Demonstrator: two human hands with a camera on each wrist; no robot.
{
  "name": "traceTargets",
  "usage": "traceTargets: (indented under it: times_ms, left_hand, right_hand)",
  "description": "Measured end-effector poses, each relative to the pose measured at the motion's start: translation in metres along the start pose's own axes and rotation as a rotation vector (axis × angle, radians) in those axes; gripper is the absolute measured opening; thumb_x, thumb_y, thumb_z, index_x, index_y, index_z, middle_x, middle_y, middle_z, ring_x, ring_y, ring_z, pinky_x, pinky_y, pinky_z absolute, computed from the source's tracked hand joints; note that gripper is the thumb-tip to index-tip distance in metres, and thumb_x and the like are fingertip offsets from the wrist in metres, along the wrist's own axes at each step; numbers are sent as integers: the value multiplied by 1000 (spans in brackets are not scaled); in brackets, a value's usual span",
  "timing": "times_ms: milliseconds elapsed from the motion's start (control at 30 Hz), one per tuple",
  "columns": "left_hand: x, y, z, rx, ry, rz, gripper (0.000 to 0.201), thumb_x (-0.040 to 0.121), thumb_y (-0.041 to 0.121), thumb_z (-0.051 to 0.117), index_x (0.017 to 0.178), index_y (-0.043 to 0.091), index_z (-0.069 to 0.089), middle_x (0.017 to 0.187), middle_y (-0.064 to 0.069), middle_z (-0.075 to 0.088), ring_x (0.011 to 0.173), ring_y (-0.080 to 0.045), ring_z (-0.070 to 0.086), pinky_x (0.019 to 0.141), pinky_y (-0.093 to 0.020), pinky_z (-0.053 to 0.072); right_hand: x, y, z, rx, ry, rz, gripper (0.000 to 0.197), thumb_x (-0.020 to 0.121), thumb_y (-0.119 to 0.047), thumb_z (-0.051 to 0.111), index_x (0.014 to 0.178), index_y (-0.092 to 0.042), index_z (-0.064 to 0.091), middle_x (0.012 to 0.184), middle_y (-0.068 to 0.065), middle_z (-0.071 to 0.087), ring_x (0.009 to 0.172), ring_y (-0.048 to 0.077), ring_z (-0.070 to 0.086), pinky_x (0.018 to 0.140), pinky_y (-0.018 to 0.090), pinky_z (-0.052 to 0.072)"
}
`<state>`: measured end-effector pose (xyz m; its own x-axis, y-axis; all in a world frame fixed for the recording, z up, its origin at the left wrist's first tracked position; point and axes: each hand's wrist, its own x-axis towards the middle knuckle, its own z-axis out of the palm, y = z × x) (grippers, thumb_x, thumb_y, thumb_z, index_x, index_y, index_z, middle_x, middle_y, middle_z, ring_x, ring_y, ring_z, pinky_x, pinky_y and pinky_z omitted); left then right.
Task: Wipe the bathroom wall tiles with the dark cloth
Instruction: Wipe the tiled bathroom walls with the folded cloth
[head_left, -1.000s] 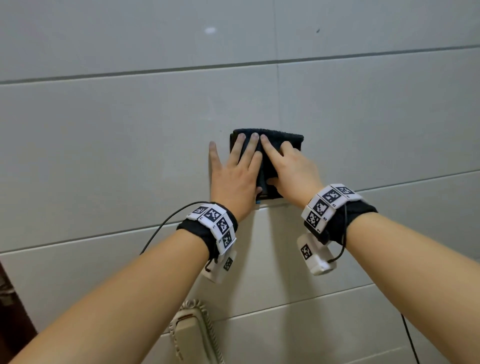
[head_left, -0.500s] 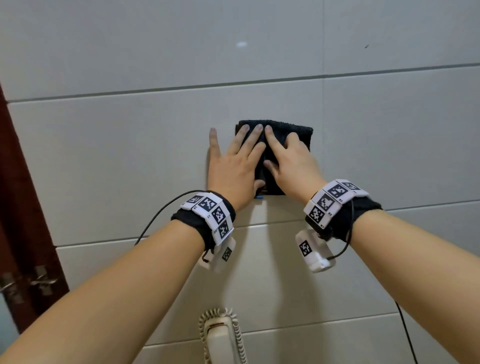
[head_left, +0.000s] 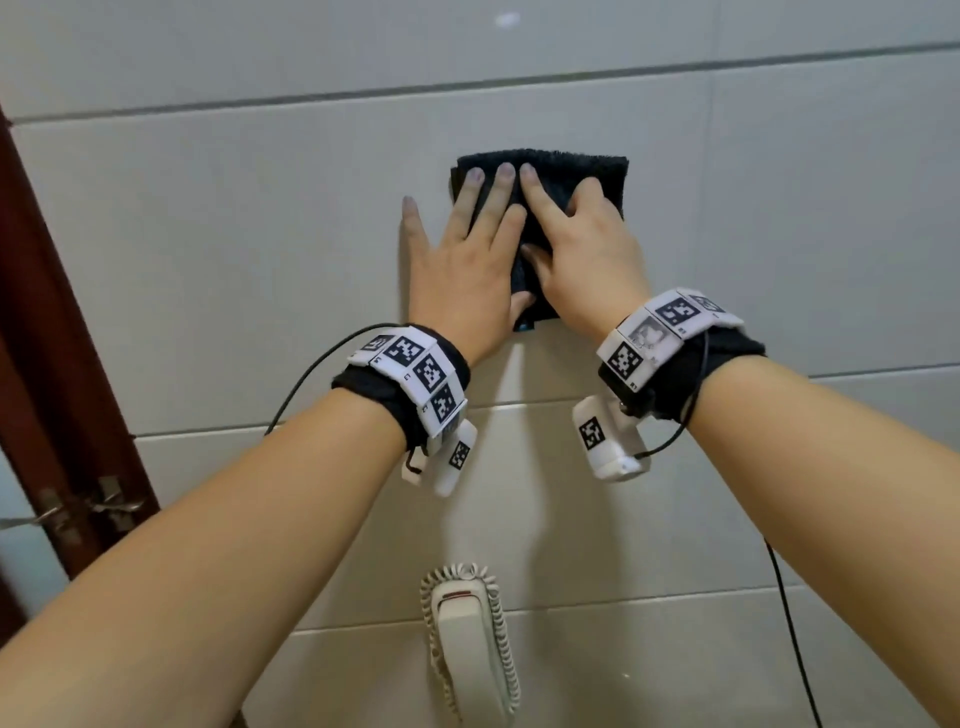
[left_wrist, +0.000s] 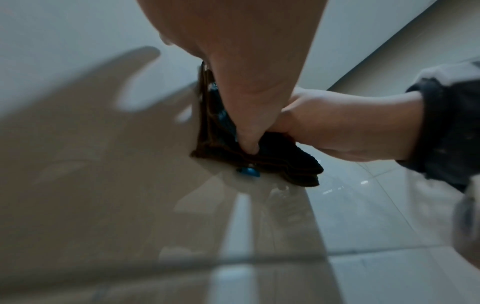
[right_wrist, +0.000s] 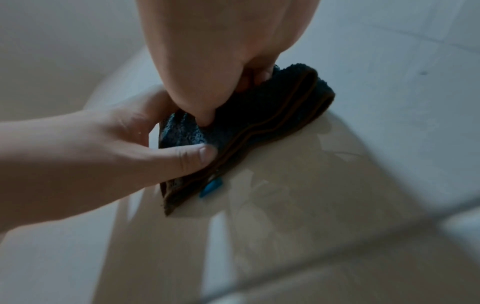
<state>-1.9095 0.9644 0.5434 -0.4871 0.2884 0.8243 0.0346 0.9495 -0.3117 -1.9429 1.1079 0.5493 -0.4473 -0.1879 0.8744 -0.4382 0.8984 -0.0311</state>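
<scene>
Dark cloth (head_left: 571, 171) under both hands, wall phone (head_left: 470, 639) below, door frame (head_left: 57, 332) leftward.

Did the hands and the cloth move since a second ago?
Only a little. The view swung left, so a brown door frame and more of the wall phone now show. Against the grout line below them, the dark cloth and both hands sit slightly higher. Same as before: the left hand and right hand press the folded cloth flat on the tiles. Nothing was let go.

Pale glossy wall tiles (head_left: 208, 270), folded dark cloth (head_left: 571, 171) flat against them at upper centre.
</scene>
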Motion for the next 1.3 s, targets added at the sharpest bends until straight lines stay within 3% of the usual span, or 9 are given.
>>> traceTargets:
  times_ms: [267,600,933,1133,1300]
  left_hand:
    - [-53,21,27,36,-54,57,80,84,57,63,146,19,31,168,0,1,154,-24,2,113,-71,11]
    - [-46,16,24,54,-27,104,80,79,60,67,141,18,38,167,1,6,154,-24,4,113,-72,5]
    - [5,21,8,36,34,120,79,78,59,68,140,18,41,167,2,10,154,-22,6,113,-72,1]
    - [53,30,-12,35,35,104,81,80,58,66,144,20,35,167,4,6,154,-20,2,113,-72,1]
    - [86,42,-22,-24,29,59,83,81,56,67,146,20,31,167,6,0,154,-18,-4,113,-71,1]
  right_hand:
    - [-62,7,19,22,-96,7,71,94,-35,58,155,-29,23,103,12,41,86,25,43,64,39,47]
    - [-54,15,16,40,-103,2,69,94,-31,59,154,-27,25,99,9,39,85,26,42,65,41,47]
    - [-16,39,-9,8,-27,23,68,94,-36,56,154,-34,23,99,1,30,86,19,37,61,34,37]
    - [23,58,-40,13,-19,31,69,95,-39,55,154,-36,20,107,6,38,88,18,36,70,35,41]
    - [50,77,-62,77,-25,45,70,95,-39,56,154,-39,19,106,2,35,90,16,39,83,37,47]
